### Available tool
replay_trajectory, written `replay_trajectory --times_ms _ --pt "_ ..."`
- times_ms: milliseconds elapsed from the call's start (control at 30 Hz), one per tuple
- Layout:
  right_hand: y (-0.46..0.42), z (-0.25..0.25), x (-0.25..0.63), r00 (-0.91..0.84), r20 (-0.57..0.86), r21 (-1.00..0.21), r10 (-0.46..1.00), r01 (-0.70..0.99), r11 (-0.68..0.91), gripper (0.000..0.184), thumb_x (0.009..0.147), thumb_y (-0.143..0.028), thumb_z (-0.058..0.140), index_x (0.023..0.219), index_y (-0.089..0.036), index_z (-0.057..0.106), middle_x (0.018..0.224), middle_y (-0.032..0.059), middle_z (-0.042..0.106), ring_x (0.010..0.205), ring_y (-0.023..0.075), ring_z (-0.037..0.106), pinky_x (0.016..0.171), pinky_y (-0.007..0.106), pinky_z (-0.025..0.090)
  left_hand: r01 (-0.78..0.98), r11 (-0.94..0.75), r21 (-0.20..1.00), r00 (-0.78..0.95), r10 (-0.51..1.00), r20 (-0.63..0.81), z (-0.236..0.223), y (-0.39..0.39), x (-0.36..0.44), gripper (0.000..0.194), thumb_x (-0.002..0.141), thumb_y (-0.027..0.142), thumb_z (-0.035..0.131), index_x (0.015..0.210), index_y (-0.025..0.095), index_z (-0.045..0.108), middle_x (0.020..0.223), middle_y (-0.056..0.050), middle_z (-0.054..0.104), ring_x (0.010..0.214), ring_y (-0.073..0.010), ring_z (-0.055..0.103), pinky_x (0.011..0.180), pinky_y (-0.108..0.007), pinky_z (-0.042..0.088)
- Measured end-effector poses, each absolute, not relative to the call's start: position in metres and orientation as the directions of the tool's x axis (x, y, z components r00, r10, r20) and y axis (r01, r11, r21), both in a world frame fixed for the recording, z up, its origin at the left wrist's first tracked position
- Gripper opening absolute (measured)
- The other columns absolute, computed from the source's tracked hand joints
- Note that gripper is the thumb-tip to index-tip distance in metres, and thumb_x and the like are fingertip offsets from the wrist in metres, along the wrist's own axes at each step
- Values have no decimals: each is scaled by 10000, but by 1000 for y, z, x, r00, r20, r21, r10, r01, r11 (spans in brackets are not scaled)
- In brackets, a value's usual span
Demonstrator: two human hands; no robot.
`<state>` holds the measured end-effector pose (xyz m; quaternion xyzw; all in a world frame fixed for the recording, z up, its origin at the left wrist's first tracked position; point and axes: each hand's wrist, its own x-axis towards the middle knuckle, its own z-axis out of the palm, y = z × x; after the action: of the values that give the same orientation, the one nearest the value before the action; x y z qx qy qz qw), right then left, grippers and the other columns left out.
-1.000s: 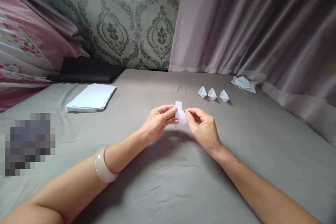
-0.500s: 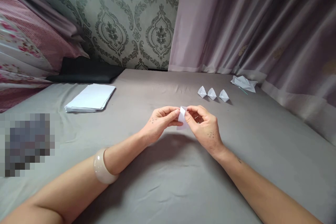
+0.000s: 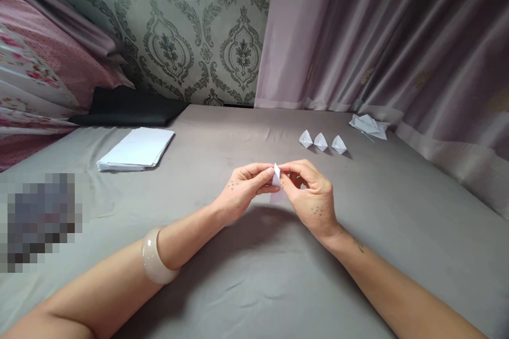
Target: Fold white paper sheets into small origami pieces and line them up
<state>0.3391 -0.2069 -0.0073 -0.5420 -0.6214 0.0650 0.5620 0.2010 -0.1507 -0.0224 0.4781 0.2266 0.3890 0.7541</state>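
A small piece of folded white paper [image 3: 276, 175] is held up over the grey cloth, between my two hands. My left hand [image 3: 248, 186] pinches its left side with thumb and fingers. On the opposite side, my right hand [image 3: 310, 190] grips the paper between thumb and forefinger. The fingertips of both hands almost meet and cover much of the paper. A pointed top shows above them, and a paler part hangs below. Beyond the right hand, three small folded paper boats [image 3: 321, 142] stand in a row.
To the left lies a stack of white paper [image 3: 137, 148], with a black cloth [image 3: 131, 107] behind it. At the far right is a heap of folded white paper [image 3: 369, 126] with a thin green stick. Curtains [image 3: 318, 37] and a patterned wall border the grey sheet [image 3: 238, 280].
The strip that stood upright has been bent over into a narrow point. My hands have drawn closer together, the left shifting slightly right, and both still hold the paper.
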Motion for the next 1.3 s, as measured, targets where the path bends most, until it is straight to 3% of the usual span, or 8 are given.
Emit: replay_trajectory --times_ms 233,400,700,1100,1300 --pt "-208 -9 340 158 677 -599 719 687 413 173 861 -150 546 872 -227 700 821 18 629 635 105 545 579 245 470 -376 262 889 600 799 18 -21 -151 200 229 788 358 719 937 185 747 938 -56 726 911 -185 660 877 -357 530" --pt "-209 -13 341 96 718 -502 690 758 417 198 879 -131 526 909 -224 698 834 30 630 735 132 592 666 254 494 -370 272 888 600 800 5 -21 -151 199 212 796 335 714 930 174 746 909 -49 721 880 -166 653 866 -344 526" --pt "-210 -16 341 -67 734 -310 676 853 421 330 869 -65 461 1085 -219 658 943 71 630 870 186 593 757 315 521 -386 302 871 583 812 -23 -21 -147 197 204 797 313 716 922 154 742 908 -52 712 878 -157 648 880 -328 525" --pt "-213 -14 338 -108 720 -296 686 845 444 217 837 -123 531 984 -205 667 1017 88 617 873 191 578 751 336 527 -383 326 864 559 826 -64 -19 -145 196 235 755 335 753 885 141 737 883 -75 722 874 -183 674 833 -301 517" --pt "-211 -16 335 51 699 -499 713 749 435 61 825 -209 608 886 -211 605 953 62 618 843 168 599 702 294 520 -384 330 863 518 850 -94 -18 -148 198 194 740 338 763 781 151 728 755 -25 686 745 -129 636 753 -265 512"
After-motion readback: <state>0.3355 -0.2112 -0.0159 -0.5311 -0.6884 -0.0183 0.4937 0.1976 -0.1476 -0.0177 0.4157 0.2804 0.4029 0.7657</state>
